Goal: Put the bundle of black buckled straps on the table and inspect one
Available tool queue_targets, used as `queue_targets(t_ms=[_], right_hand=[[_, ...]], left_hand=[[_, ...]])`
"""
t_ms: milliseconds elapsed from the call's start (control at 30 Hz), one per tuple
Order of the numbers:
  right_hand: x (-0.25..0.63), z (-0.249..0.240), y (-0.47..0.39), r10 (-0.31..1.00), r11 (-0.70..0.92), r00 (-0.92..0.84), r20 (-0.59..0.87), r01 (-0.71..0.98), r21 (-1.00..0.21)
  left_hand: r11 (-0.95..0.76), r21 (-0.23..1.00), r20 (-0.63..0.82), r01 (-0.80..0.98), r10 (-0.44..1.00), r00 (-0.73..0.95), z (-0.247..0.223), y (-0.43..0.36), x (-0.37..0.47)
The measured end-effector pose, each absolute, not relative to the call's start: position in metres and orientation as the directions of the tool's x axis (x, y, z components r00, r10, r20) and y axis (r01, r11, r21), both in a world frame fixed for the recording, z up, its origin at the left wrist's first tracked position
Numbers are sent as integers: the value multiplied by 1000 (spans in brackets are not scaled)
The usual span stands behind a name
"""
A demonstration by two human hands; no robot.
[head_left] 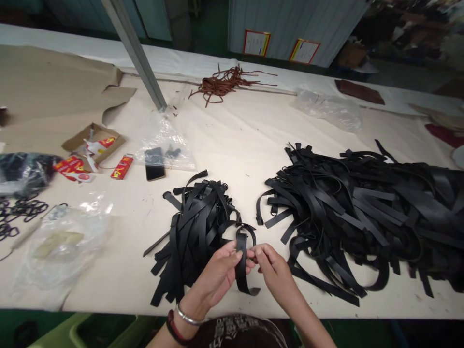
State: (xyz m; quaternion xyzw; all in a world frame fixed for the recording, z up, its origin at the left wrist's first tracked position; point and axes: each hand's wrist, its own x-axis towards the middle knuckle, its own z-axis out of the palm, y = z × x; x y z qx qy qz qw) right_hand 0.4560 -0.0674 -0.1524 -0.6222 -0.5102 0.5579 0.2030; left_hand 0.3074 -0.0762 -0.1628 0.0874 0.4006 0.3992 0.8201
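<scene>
Near the middle of the worktop's (pixel 239 140) front edge, the left hand (pixel 220 272) pinches a black strap (pixel 242 263) between thumb and fingers; the right hand (pixel 272 270) closes its fingertips on the same strap's folded top, just beside the left thumb — the two hands almost touch. The strap's long axis runs up and down, toward and away from the person; its top is looped over, its free tail curls right, toward the front edge, below the hands. The left hand has the fuller grip; the right holds only by its fingertips.

The smaller strap pile (pixel 197 232) lies just beyond the left hand; the larger pile (pixel 362 212) spreads toward the right edge.

Writing: red packets (pixel 122 166) near the left edge and two framed notices (pixel 256 42) on the far wall carry print — too small to read. A dark phone (pixel 155 169) lies by a clear bag (pixel 165 140).
</scene>
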Motion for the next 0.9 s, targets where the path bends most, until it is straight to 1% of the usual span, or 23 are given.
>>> queue_targets(t_ms=[100,233,300,367,400,467,500,533,600,667,733,800,900], right_hand=[[442,-161,-61,834,-443,-195,-517,323,-836],[426,-177,-58,829,-474,-184,-527,267,-839],[422,-185,-53,840,-461,-169,-516,280,-842],[421,-190,-42,855,-428,-160,-493,320,-845],[422,-193,-35,866,-403,-152,-476,350,-845],[429,-198,-16,893,-347,-122,-433,424,-836],[435,-202,-7,906,-321,-104,-411,466,-825],[440,-206,1,915,-299,-87,-395,511,-806],[450,-217,12,918,-276,-63,-391,605,-747],[452,-228,14,904,-270,-58,-423,689,-672],[444,-237,9,881,-265,-68,-469,749,-607],[429,-241,2,862,-257,-82,-501,780,-571],[404,-236,-9,865,-270,-56,-498,785,-558]], left_hand=[[645,556,-604,-524,747,278,-173,-76,311],[610,685,-643,-397,763,64,-196,-78,323],[589,735,-634,-337,773,-30,-202,-76,328],[559,779,-602,-284,794,-89,-201,-70,327],[542,809,-575,-227,811,-110,-198,-67,323],[500,866,-496,-33,846,-194,-191,-57,305],[482,871,-444,97,855,-266,-188,-52,291],[476,851,-382,224,852,-358,-187,-47,274],[532,758,-277,377,786,-553,-191,-37,235],[602,701,-258,383,715,-650,-204,-30,199],[653,669,-289,354,668,-686,-221,-28,176],[670,669,-335,321,658,-675,-235,-30,171],[648,708,-396,281,694,-601,-245,-29,193]])
